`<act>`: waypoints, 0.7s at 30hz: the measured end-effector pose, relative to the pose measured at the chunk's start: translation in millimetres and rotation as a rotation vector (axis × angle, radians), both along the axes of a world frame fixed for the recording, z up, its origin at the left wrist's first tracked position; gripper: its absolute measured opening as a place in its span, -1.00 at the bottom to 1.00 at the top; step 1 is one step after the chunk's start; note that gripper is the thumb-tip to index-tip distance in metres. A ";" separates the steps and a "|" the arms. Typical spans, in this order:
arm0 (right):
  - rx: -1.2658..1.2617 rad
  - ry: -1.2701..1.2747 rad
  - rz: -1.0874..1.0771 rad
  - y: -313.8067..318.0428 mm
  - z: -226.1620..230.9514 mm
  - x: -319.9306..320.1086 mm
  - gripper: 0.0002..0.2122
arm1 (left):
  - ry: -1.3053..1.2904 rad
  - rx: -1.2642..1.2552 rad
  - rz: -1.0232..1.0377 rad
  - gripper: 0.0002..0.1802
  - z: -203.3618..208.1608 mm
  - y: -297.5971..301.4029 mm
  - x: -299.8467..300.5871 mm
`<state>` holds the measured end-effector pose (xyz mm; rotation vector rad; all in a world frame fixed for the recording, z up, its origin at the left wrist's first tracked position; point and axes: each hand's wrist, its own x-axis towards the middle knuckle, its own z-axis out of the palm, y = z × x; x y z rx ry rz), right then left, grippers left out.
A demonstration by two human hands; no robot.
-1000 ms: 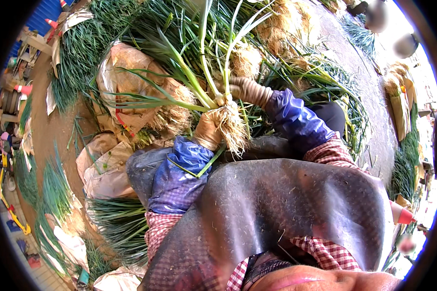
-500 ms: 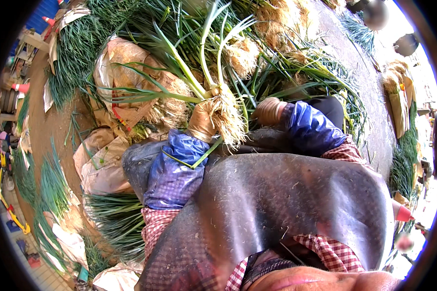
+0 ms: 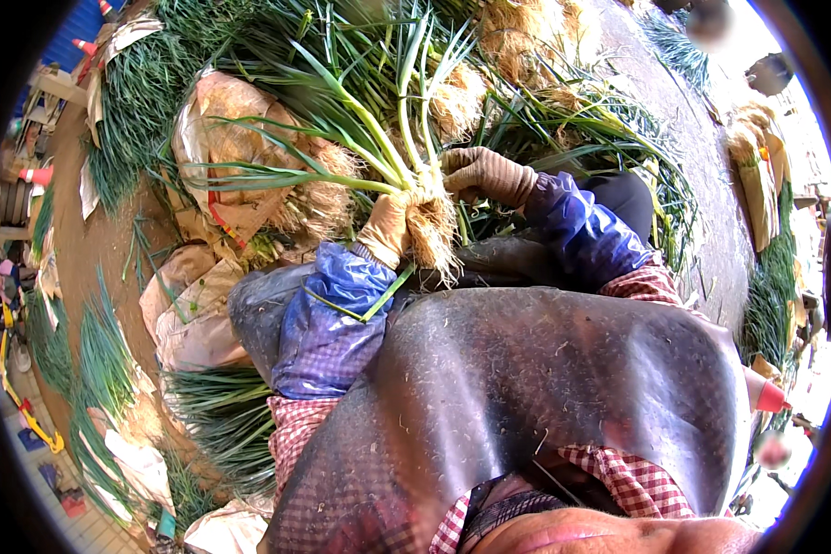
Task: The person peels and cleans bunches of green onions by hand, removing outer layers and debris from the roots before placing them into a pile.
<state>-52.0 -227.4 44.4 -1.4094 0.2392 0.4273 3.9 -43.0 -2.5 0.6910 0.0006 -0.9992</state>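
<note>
Left hand (image 3: 385, 228) grasping a green onion clump (image 3: 419, 183) by its root end

Gloved fingers wrap the clump's left side; it stands just right of that palm, above the lap, its long axis running up and away with the leaves fanned out. The right hand (image 3: 480, 174), also gloved, is curled close against the stalk bases from the right — whether it pinches any, I cannot tell. Around them, left to right: brown floor (image 3: 81, 226), a wrapped bundle (image 3: 234, 138) with roots showing, the dark apron (image 3: 535, 369), grey floor (image 3: 718, 198) — and a red-and-white cone (image 3: 768, 395).
</note>
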 end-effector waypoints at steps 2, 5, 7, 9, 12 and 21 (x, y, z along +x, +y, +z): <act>-0.063 -0.002 -0.013 0.1 -1.6 3.1 -0.86 | 0.021 0.085 0.035 -0.78 -9.9 6.1 2.5; -0.180 -0.066 -0.028 -2.8 -6.5 -0.9 -0.93 | -0.033 0.185 0.128 -0.75 0.1 -0.4 -3.3; -0.310 -0.214 -0.009 5.4 -12.4 -1.7 -0.94 | -0.119 0.252 0.165 -0.74 8.4 -0.8 -5.9; -0.437 -0.259 0.347 -4.5 -6.4 -9.7 -0.90 | -0.145 0.286 0.215 -0.72 5.1 -0.9 -2.7; -0.615 -0.389 0.429 4.4 4.6 -23.7 -0.92 | -0.201 0.374 0.218 -0.73 4.1 3.4 4.2; -0.947 -0.543 0.060 14.9 5.1 2.5 -0.73 | -0.500 0.496 0.213 -0.70 -12.3 -4.2 -1.7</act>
